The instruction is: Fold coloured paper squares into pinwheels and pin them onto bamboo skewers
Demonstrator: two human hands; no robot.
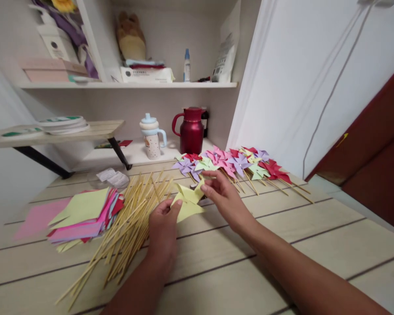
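At the far left of the table [282, 280] lies a fanned stack of coloured paper squares [82, 216], and just to its right a loose heap of thin wooden sticks [128, 232] sprawls toward the near edge. The left hand [162, 229] rests with its wrist close beside those sticks, its thumb and fingers pinched together on the near left corner of a yellow paper pinwheel [188, 202] that lies partly folded, just off the table in the middle of the scene. A sideways slip of that wrist could roll the sticks or nudge them off the near edge, since nothing holds the heap. The right hand [225, 199] has its fingertips closed on the far right flap of the same yellow piece, the other fingers spread loosely. The paper looks thin and springy, so with both grips on opposite corners a firm pull could tear it at a slit, and a slack grip could let the curled flaps spring back flat. Farther right and farther away, a row of finished pinwheels [239, 164] lies close behind the right hand; a backward move of the knuckles could crush a vane or scatter them. Behind stand a red jug [191, 131] and a small lidded cup [151, 138], well apart from the hands.
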